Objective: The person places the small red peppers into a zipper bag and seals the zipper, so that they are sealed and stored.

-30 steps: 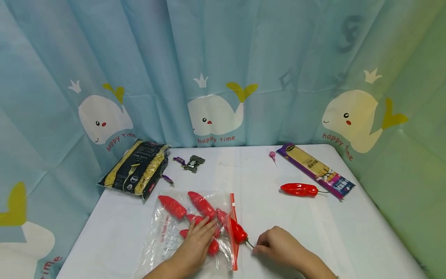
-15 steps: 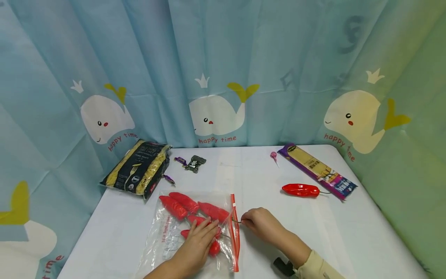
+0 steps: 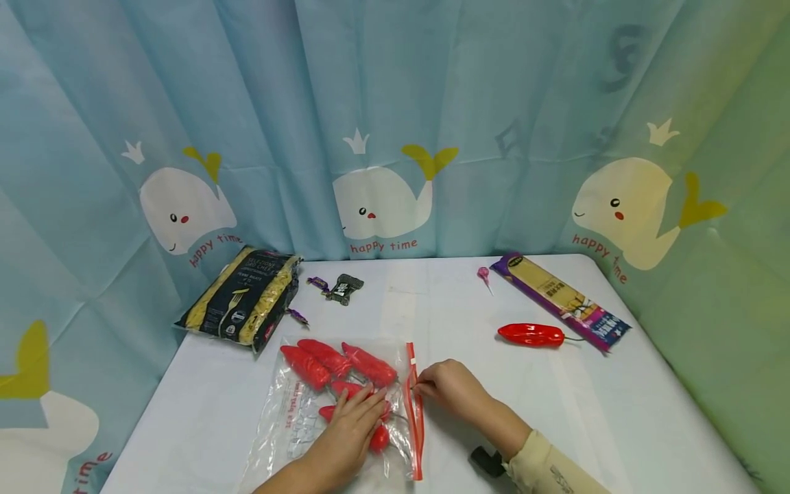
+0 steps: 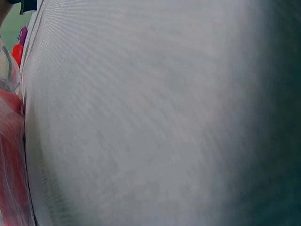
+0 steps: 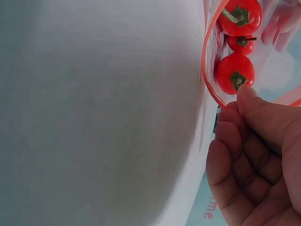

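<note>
A clear zip bag [image 3: 271, 429] with a red-edged mouth [image 3: 417, 439] lies on the table with several red chili peppers inside. My left hand [image 3: 347, 429] rests on top of it, fingers extended over the peppers. At the mouth, my right hand [image 3: 453, 390] pinches the green stem of a chili pepper [image 3: 370, 363], whose body is within the bag. Seen from the right wrist, thumb and forefinger meet at that pepper's [image 5: 234, 70] stem, inside the open red rim [image 5: 205, 70]. Only the bag's side [image 4: 11, 160] shows in the left wrist view.
Another red chili pepper [image 3: 529, 335] lies to the right, near a purple noodle packet [image 3: 561, 302]. Behind it is a pink lollipop [image 3: 483, 274]. A black pasta bag [image 3: 243, 298] and wrapped candies [image 3: 344, 289] are at the back left. A curtain [image 3: 382, 103] hangs behind the table.
My right hand has taken a chili pepper by its stem, moved up and left, and slid it fully through the bag's mouth. The left hand has stayed on the bag.
</note>
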### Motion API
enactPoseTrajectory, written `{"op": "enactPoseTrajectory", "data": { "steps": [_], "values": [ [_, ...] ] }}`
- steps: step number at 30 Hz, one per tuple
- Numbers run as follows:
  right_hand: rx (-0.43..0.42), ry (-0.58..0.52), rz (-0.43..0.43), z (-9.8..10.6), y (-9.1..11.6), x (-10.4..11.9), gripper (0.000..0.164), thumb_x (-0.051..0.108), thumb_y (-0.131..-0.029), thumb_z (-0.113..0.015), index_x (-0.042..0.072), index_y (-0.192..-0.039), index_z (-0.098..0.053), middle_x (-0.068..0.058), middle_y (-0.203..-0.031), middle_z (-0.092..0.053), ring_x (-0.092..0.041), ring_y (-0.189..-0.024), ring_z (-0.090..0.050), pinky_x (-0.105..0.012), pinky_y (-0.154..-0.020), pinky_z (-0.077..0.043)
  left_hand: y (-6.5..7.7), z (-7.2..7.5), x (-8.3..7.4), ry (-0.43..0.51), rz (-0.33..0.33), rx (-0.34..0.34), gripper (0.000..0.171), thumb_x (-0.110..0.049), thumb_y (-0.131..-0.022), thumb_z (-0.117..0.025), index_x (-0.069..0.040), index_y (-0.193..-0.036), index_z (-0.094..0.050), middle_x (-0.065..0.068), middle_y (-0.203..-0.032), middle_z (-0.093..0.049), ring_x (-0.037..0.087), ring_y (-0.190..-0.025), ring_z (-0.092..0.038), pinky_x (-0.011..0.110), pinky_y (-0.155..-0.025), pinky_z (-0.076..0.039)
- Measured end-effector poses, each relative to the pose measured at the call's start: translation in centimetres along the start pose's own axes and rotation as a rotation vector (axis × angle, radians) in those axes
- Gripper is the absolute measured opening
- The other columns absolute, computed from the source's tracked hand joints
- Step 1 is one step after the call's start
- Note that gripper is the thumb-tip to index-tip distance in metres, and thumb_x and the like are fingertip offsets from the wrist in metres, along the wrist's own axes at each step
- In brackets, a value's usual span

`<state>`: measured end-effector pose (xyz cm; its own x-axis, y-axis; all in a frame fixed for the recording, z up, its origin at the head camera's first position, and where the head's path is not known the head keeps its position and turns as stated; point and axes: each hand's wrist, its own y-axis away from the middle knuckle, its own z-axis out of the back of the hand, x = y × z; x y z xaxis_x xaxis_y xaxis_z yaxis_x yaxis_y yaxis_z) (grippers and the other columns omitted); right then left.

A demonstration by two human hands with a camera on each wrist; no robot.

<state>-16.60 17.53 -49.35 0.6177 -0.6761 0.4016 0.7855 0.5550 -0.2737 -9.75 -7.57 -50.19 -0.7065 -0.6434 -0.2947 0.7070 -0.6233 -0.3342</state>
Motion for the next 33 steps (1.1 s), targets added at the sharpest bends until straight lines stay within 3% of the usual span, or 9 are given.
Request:
{"op": "enactPoseTrajectory", "data": {
  "steps": [9,15,19,26,29,33],
  "values": [
    [0.026,-0.027,-0.042,-0.3,-0.5,-0.1,0.007,0.012,-0.085,-0.080,0.010,-0.079,-0.077,0.007,-0.073,-0.071,-0.002,-0.065,-0.061,-0.025,-0.061,-0.053,0.0,-0.1,0.1,-0.004,-0.005,-0.025,0.034,-0.007,-0.094,-0.064,-0.001,-0.127,-0.065,0.015,-0.140,-0.059,0.040,-0.131,-0.051,0.071,-0.098,-0.041],
    [0.069,-0.113,-0.166,2.6,0.1,-1.7,0.010,0.016,-0.087,-0.079,0.014,-0.079,-0.074,0.013,-0.071,-0.065,0.001,-0.062,-0.052,-0.022,-0.058,-0.049,0.0,-0.1,0.1,-0.003,-0.005,-0.021,0.035,-0.006,-0.093,-0.065,0.000,-0.128,-0.065,0.015,-0.140,-0.059,0.041,-0.131,-0.051,0.071,-0.098,-0.040],
    [0.012,-0.037,-0.261,5.5,1.0,-3.9,0.005,0.011,-0.085,-0.080,0.012,-0.087,-0.076,0.008,-0.080,-0.069,-0.007,-0.070,-0.059,-0.029,-0.067,-0.055,0.0,-0.2,0.1,0.004,-0.009,-0.026,0.036,-0.004,-0.092,-0.066,0.000,-0.128,-0.064,0.015,-0.140,-0.059,0.041,-0.130,-0.052,0.073,-0.096,-0.040],
    [-0.063,0.174,-0.302,9.5,4.2,-9.3,0.025,-0.005,-0.079,-0.077,0.003,-0.102,-0.074,-0.012,-0.101,-0.070,-0.035,-0.098,-0.065,-0.053,-0.087,-0.055,0.0,-0.3,0.1,-0.013,-0.022,-0.027,0.036,-0.004,-0.092,-0.066,0.000,-0.128,-0.064,0.014,-0.139,-0.060,0.039,-0.128,-0.054,0.073,-0.094,-0.042],
    [-0.047,0.232,-0.352,10.5,5.3,-11.2,0.037,-0.006,-0.075,-0.076,0.000,-0.112,-0.071,-0.023,-0.114,-0.067,-0.046,-0.109,-0.058,-0.061,-0.092,-0.049,0.0,-0.2,0.1,-0.028,-0.021,-0.026,0.037,-0.004,-0.092,-0.066,-0.001,-0.129,-0.064,0.012,-0.139,-0.060,0.038,-0.128,-0.055,0.072,-0.094,-0.042],
    [0.045,0.248,-0.458,11.1,6.2,-12.7,0.050,-0.006,-0.075,-0.075,-0.001,-0.124,-0.066,-0.029,-0.125,-0.061,-0.052,-0.116,-0.052,-0.067,-0.093,-0.047,0.0,-0.2,0.0,-0.028,-0.019,-0.026,0.037,-0.004,-0.091,-0.067,-0.001,-0.129,-0.064,0.012,-0.139,-0.060,0.038,-0.128,-0.055,0.072,-0.094,-0.043]
  ]
}}
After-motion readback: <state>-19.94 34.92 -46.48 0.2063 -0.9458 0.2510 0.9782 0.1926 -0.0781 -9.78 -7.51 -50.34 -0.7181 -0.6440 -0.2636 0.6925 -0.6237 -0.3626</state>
